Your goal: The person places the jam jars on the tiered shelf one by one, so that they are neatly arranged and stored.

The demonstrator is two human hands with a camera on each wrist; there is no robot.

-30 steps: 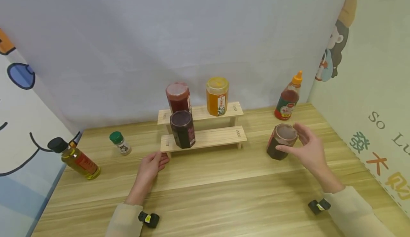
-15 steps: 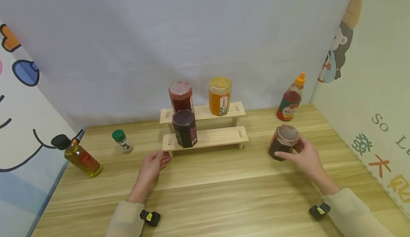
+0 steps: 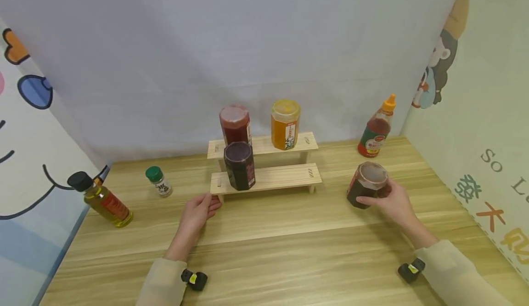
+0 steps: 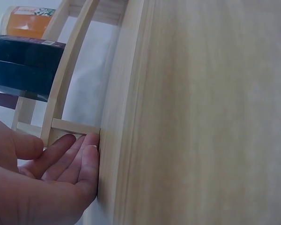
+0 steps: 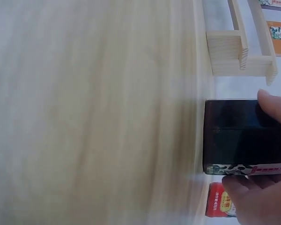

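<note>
At the right, my right hand holds a dark jam jar with thumb and fingers around its sides. The jar stands upright on the table, its base right at the tabletop in the right wrist view. At the left front corner of a two-step wooden rack, my left hand grips the lower step's end. The thumb lies at the plank's end and the fingers reach beside the leg. On the lower step stands another dark jar. A red jar and an orange-yellow jar stand on the upper step.
A sauce bottle with an orange nozzle stands behind the held jar. To the left are a small green-capped shaker and an oil bottle. A grey-white backdrop rises behind the wooden table.
The right hand has closed in on the dark jar, its fingers moving from apart to around it. The left hand stays at the rack's corner. The head view has shifted slightly.
</note>
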